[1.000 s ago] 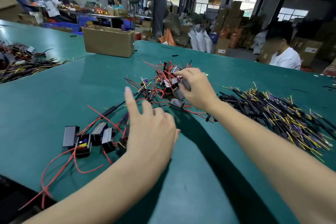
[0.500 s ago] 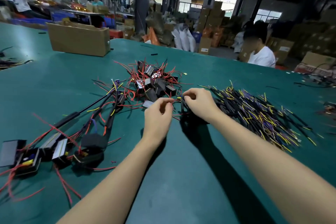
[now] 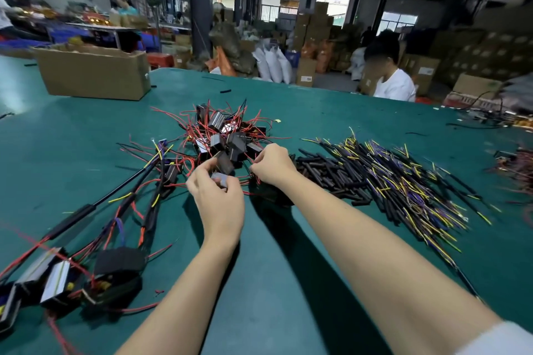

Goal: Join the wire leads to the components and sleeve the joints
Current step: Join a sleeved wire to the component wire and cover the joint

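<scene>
Now, across the broad teal felt-topped table [image 3: 274, 282] everything is laid out in heaps: to the right a wide spread of slim black sleeved leads with yellow and purple tips [image 3: 389, 187], matte tubing over thin bright wire, and dead centre a tangled mound of small black box-shaped components with red wire tails [image 3: 227, 135] — hard, glossy-edged little blocks bristling with springy strands. Bottom left lies a cluster of finished black modules joined to long sleeved cables [image 3: 86, 274]; far left stands a plain brown cardboard box [image 3: 92, 72]. Both hands work at the near edge of the mound. The left hand [image 3: 219, 199] curls its fingers round one small grey-black block [image 3: 220, 179], held just off the cloth; the right hand [image 3: 272, 166] is clenched with fingertips pinching at fine red wire, though exactly which strand I cannot tell. To my eye this is picking and readying a component — best done by freeing its tail from the tangle gently, holding the block steady, then drawing a lead from the right-hand heap.
</scene>
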